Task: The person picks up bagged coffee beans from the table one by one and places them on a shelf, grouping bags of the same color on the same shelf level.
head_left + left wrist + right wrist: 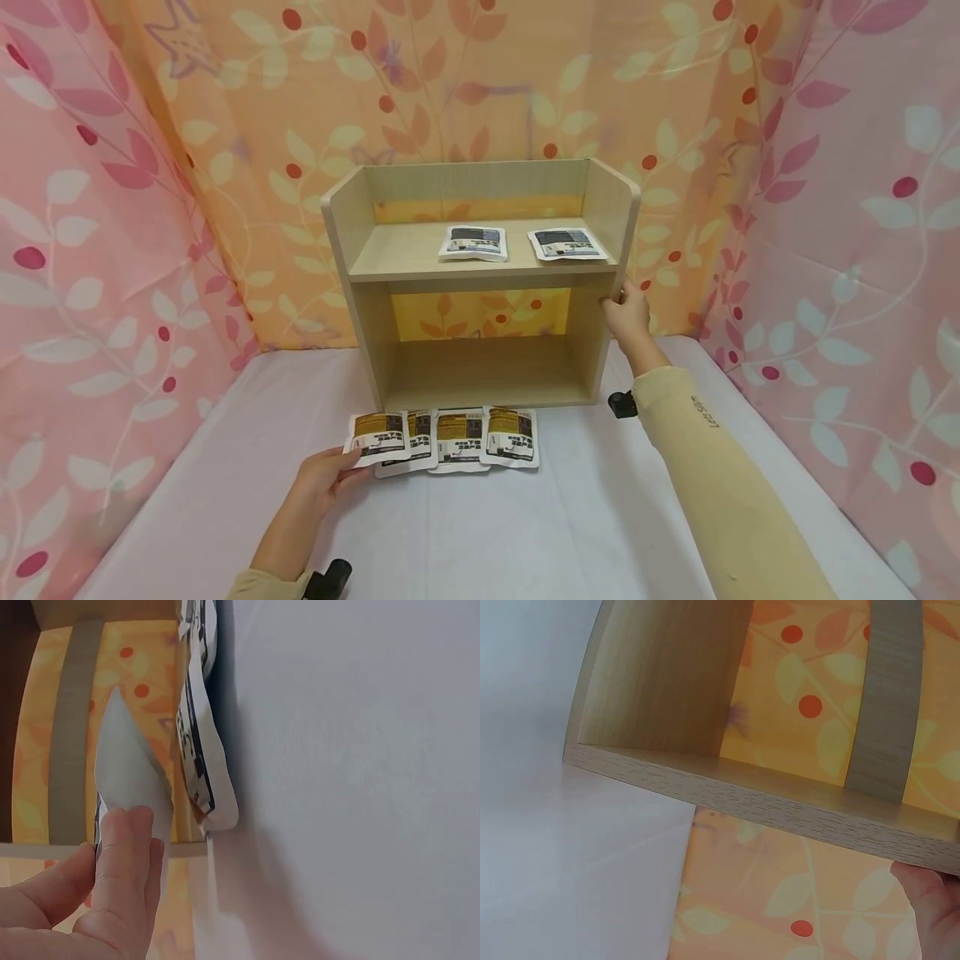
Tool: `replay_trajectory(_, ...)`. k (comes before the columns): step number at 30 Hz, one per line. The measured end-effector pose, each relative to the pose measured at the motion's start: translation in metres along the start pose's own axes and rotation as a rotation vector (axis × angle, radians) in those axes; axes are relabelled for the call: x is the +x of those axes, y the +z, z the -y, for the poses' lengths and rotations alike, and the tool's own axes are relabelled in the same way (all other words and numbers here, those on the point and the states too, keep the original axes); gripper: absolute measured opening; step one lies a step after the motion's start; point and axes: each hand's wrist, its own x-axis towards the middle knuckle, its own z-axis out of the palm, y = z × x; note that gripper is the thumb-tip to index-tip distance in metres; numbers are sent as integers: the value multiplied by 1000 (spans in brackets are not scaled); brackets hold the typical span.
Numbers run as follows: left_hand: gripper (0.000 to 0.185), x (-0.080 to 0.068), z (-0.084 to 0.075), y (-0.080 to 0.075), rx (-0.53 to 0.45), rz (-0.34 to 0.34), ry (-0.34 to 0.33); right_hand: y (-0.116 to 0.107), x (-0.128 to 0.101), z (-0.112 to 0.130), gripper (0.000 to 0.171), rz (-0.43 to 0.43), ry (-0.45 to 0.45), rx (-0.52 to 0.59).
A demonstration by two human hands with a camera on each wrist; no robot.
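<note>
1. Looking at the head view, it's a small two-tier wooden shelf unit (480, 283) at the far end of a white table (570, 517), with leaf-print fabric (112, 250) hung all around.

2. Done so far, by my read: two sachets are already lying flat on the upper shelf, one near the middle (474, 242) and one to the right of it (566, 243), a little apart from each other. The lower shelf has nothing on it.

3. Left to go: a row of four sachets (446, 437) sits on the table just in front of the shelf's near edge, overlapping each other a bit like a fanned hand of cards. So I'd call it roughly a third of the way, two up and four waiting.

4. The left hand (322, 483) is on the leftmost sachet (378, 435) of that row. In the left wrist view the fingers (127, 847) and thumb pinch its near edge, and that edge looks lifted off the table already, with the next packet (199, 750) right beside it.

5. The right hand (626, 312) is out at the shelf's right side panel, gripping its front edge just below the upper shelf. Looks like it's steadying the unit. The right wrist view only shows a bit of the hand under the board edge (765, 802), so nothing more there.
</note>
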Motion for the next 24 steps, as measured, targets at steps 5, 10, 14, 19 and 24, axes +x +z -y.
replay_trajectory(5,49,10,7,0,-23,86,42,-1,-1,1,44,-8,-11,-1)
replay_trajectory(10,50,13,7,9,-30,91,40,-1,0,-1,43,-17,-28,-19)
replay_trajectory(14,51,6,1,25,-8,37,13,0,0,-1,40,-25,-38,-32)
replay_trajectory(19,50,8,-1,36,-16,19,-5,1,0,-1,38,-35,-35,-35)
replay_trajectory(24,51,12,-1,42,-31,7,-7,2,1,-2,38,-28,-28,-30)
